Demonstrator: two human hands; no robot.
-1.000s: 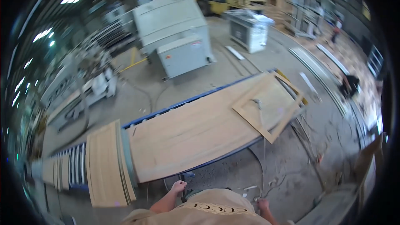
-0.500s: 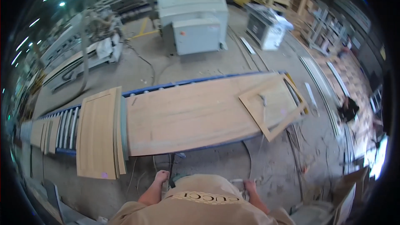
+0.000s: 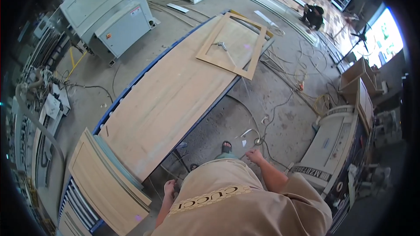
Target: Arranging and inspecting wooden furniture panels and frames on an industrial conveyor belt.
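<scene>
Apparently between steps, left hand and right hand hang curled, grip unclear. Reaching the wooden frame at twelve o'clock calls for stepping closer.

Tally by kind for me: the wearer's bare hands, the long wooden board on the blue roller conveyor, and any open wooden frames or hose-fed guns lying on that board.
Bare hands: 2 (left hand, right hand)
Long wooden board: 1
Open wooden frame: 1
Hose-fed gun: 1
Total: 5
</scene>
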